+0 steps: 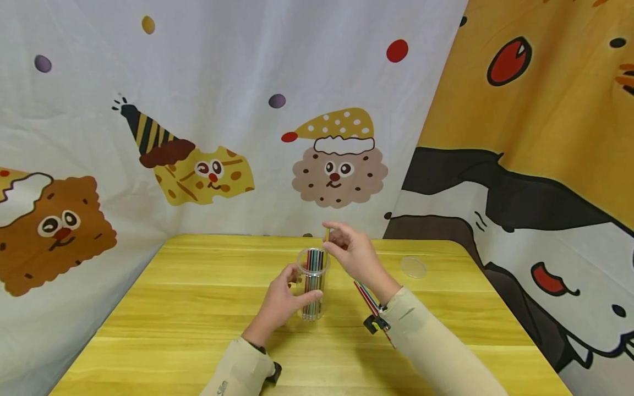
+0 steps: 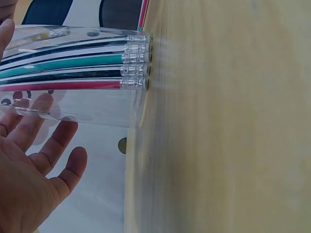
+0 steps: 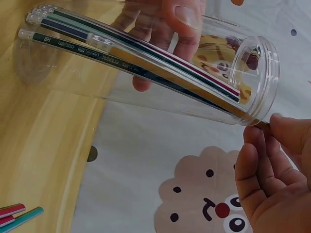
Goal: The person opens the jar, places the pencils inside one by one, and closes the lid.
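Observation:
A tall clear jar stands upright on the table and contains several striped pencils, their eraser ends down at its base. My left hand grips the jar from the left, thumb in front and fingers behind. In the left wrist view those fingers are spread along the clear wall. Above the rim, my right hand pinches the top end of a yellow pencil between thumb and fingertips. Most of that pencil is inside the jar, leaning against its mouth.
More pencils lie on the table under my right forearm, which partly covers them. A round clear lid rests at the back right of the wooden table. Behind the table hangs a printed cartoon curtain.

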A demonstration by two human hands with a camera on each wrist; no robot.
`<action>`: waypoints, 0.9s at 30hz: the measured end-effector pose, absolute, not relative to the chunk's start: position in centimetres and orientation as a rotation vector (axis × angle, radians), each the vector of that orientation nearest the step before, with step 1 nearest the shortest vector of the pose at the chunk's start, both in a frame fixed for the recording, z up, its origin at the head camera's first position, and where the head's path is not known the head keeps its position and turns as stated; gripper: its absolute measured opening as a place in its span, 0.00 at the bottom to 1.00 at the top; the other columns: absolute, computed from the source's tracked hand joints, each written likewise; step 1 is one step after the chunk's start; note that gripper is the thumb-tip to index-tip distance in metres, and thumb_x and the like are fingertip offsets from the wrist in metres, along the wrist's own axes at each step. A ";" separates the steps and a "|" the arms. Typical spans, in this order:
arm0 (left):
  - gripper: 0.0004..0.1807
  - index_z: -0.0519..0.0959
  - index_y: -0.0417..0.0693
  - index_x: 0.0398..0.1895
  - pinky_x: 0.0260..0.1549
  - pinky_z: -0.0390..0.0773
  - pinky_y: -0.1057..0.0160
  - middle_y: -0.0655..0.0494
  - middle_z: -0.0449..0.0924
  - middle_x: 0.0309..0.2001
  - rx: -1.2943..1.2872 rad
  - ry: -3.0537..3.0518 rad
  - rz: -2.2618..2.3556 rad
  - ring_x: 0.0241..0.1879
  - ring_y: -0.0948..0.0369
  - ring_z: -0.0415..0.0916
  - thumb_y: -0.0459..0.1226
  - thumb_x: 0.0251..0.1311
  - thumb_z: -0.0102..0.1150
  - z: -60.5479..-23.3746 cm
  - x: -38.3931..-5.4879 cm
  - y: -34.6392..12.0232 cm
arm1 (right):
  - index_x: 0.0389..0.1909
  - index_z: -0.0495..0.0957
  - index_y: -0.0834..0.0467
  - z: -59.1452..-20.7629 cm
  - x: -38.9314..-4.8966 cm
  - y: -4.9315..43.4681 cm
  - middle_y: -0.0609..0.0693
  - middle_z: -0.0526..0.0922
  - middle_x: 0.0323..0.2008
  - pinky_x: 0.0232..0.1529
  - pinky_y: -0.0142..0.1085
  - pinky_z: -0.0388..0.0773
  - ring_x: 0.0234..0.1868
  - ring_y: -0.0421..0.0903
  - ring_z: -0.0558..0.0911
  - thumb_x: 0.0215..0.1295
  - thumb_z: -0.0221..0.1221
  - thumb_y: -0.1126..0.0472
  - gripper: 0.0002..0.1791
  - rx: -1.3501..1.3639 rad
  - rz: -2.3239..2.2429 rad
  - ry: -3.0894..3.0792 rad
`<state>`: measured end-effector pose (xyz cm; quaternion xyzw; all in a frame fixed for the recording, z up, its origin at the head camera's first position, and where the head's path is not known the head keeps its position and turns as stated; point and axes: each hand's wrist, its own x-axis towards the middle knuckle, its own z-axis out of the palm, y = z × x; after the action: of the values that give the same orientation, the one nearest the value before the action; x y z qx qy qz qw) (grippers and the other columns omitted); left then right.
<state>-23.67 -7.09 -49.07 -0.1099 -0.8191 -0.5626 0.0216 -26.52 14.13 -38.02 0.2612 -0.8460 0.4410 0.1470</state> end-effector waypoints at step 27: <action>0.32 0.75 0.61 0.64 0.63 0.77 0.38 0.56 0.81 0.62 -0.342 -2.528 -1.772 0.65 0.50 0.76 0.52 0.60 0.79 -49.2 -23.8 -7.0 | 0.56 0.88 0.53 -39.4 -26.8 13.8 0.48 0.93 0.40 0.33 0.30 0.81 0.31 0.39 0.83 0.77 0.65 0.58 0.12 0.689 1.292 -2.465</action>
<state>-23.79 -7.04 -49.16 -0.1100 -0.8137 -0.5705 0.0176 -26.75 13.82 -39.40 0.2382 -0.8517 0.4463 0.1369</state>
